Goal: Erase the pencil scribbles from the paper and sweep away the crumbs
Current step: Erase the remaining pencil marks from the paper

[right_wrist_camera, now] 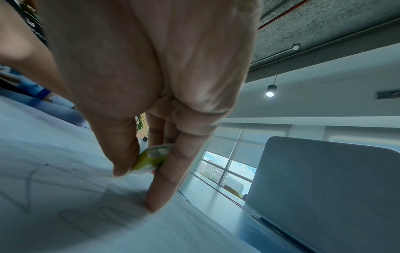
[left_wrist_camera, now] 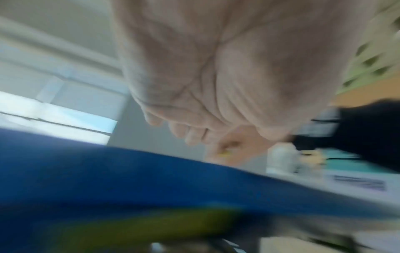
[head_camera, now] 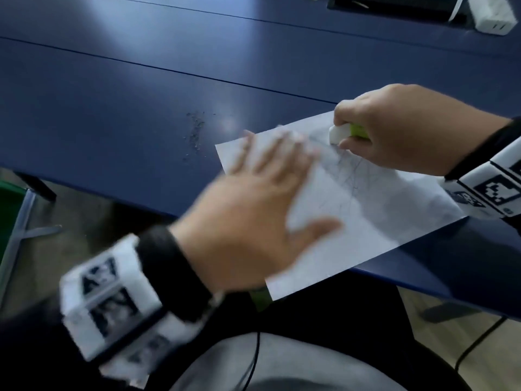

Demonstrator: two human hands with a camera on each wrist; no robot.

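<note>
The right hand [head_camera: 394, 128] is gripping a white block eraser in a green sleeve [head_camera: 342, 132], rubbing faint pencil scribbles [head_camera: 349, 173] on the white paper sheet [head_camera: 380, 221] lying at the blue desk's [head_camera: 112, 108] near edge. The left hand [head_camera: 253, 210], fingers spread flat, is pressing the paper. Erasing seems unfinished; grey crumbs [head_camera: 196, 134] left of the paper will need sweeping next.

The head view is dimly lit; pale glare is spread across the dark blue tabletop [head_camera: 141, 80] from the far side. The left hand [head_camera: 248, 210] is smeared by motion blur, while the right hand [head_camera: 394, 128] is rendered fairly sharp. The left wrist view is blurred throughout. In the right wrist view, daylight is admitted through a gridded window [right_wrist_camera: 225, 172], a round hanging lamp [right_wrist_camera: 270, 92] is lit, and straight lines are bent near the edges.
</note>
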